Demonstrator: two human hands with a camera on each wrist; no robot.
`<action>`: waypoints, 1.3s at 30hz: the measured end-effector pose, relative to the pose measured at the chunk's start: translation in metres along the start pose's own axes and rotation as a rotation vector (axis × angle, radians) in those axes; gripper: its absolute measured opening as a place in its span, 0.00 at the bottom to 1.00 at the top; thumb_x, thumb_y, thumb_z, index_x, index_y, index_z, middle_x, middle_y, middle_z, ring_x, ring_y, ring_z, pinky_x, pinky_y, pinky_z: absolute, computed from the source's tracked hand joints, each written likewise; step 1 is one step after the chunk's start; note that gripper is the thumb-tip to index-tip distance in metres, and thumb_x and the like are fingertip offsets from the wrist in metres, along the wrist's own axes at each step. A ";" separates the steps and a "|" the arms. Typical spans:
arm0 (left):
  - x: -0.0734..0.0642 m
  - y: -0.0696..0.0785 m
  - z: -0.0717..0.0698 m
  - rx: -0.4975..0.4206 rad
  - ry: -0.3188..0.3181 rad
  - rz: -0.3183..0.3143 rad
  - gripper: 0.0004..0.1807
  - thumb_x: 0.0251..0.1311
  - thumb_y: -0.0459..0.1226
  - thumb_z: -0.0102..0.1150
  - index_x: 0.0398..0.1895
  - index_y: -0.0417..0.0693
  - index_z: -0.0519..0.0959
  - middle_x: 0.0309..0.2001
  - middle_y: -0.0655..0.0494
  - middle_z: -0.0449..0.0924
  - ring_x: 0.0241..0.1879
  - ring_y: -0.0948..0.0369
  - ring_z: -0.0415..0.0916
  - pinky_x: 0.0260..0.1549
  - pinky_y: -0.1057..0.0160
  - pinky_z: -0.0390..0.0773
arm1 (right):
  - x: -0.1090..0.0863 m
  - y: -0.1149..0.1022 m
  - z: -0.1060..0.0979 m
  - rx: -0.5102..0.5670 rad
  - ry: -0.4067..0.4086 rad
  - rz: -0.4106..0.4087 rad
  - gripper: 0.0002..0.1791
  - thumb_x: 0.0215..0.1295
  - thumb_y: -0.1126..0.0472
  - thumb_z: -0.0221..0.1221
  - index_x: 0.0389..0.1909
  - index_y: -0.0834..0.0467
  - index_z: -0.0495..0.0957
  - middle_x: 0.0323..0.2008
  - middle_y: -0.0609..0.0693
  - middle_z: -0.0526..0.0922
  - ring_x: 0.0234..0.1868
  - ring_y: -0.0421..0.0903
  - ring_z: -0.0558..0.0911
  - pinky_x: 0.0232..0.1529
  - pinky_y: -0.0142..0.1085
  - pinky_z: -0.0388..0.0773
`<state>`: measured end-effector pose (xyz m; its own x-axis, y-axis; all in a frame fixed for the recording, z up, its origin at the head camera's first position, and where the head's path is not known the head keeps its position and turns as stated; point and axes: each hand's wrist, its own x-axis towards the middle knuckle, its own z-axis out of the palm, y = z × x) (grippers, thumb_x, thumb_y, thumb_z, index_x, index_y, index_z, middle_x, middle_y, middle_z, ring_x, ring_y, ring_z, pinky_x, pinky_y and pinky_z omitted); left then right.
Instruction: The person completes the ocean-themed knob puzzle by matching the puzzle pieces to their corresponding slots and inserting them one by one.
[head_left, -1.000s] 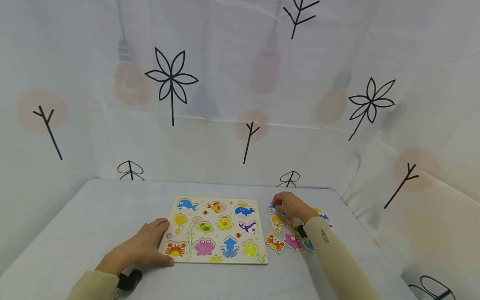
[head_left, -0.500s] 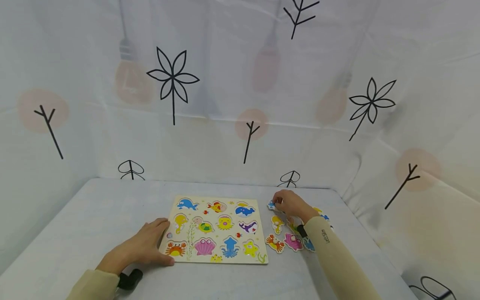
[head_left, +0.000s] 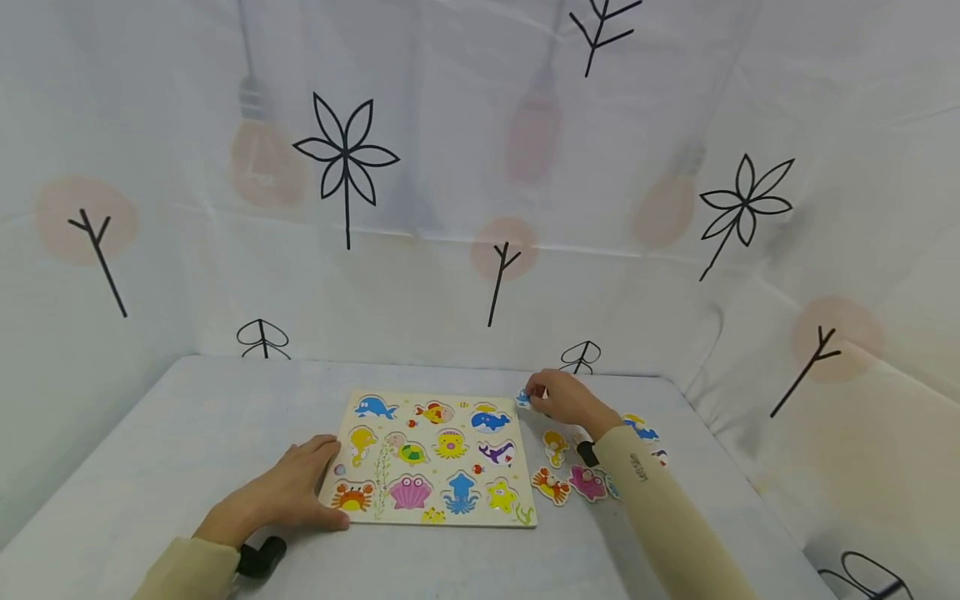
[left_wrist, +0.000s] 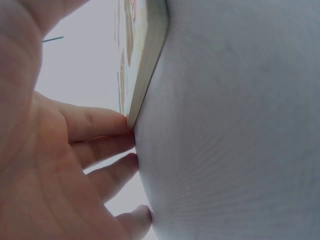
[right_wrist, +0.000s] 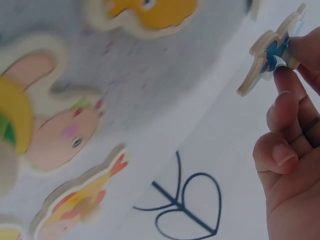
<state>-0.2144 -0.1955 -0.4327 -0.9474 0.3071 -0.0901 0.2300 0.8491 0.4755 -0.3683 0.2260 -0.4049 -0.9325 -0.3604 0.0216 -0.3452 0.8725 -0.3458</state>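
A pale wooden puzzle board with sea-animal pictures lies on the white table. My left hand rests along its left side, thumb by the near corner. In the left wrist view the extended fingers touch the board's edge and the tabletop. Beyond the board's far right corner, my right hand pinches a blue puzzle piece between thumb and fingertips. The right wrist view shows this piece edge-on, raised off the table, its printed face partly hidden by the fingers.
Loose pieces lie right of the board: a yellow seahorse, a red crab, a pink shell and a blue-and-yellow piece. My right forearm covers others. A patterned white cloth hangs behind the table.
My right hand has lifted the blue puzzle piece from among the loose pieces and carried it left and slightly away, towards the board's far right corner. The left hand has stayed put.
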 end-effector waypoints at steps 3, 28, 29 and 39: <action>0.000 0.000 0.000 0.003 0.002 -0.001 0.64 0.29 0.63 0.75 0.67 0.34 0.62 0.68 0.39 0.59 0.68 0.41 0.55 0.67 0.34 0.45 | 0.003 -0.009 0.001 0.006 0.004 -0.007 0.07 0.61 0.58 0.63 0.40 0.50 0.81 0.33 0.44 0.76 0.33 0.43 0.74 0.32 0.32 0.78; 0.001 0.000 -0.002 0.000 0.008 0.004 0.63 0.29 0.63 0.75 0.67 0.33 0.63 0.67 0.39 0.60 0.67 0.42 0.56 0.66 0.34 0.45 | 0.037 -0.101 0.025 0.035 -0.087 -0.177 0.06 0.64 0.56 0.61 0.41 0.48 0.80 0.34 0.40 0.76 0.36 0.41 0.75 0.40 0.31 0.78; 0.001 0.000 -0.001 0.001 0.009 0.003 0.63 0.29 0.63 0.75 0.67 0.33 0.63 0.67 0.39 0.60 0.67 0.42 0.56 0.66 0.34 0.46 | 0.038 -0.105 0.026 0.035 -0.089 -0.183 0.05 0.64 0.56 0.61 0.40 0.48 0.80 0.34 0.40 0.76 0.36 0.41 0.75 0.40 0.30 0.78; 0.002 -0.003 0.002 -0.001 0.015 0.001 0.63 0.29 0.64 0.75 0.67 0.35 0.63 0.67 0.40 0.60 0.67 0.43 0.56 0.67 0.34 0.45 | 0.054 -0.136 0.042 0.066 -0.114 -0.248 0.04 0.64 0.57 0.61 0.39 0.48 0.80 0.34 0.40 0.76 0.36 0.40 0.75 0.39 0.29 0.77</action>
<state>-0.2160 -0.1964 -0.4357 -0.9504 0.3015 -0.0769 0.2306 0.8483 0.4766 -0.3672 0.0744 -0.3962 -0.8011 -0.5985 0.0084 -0.5502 0.7307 -0.4041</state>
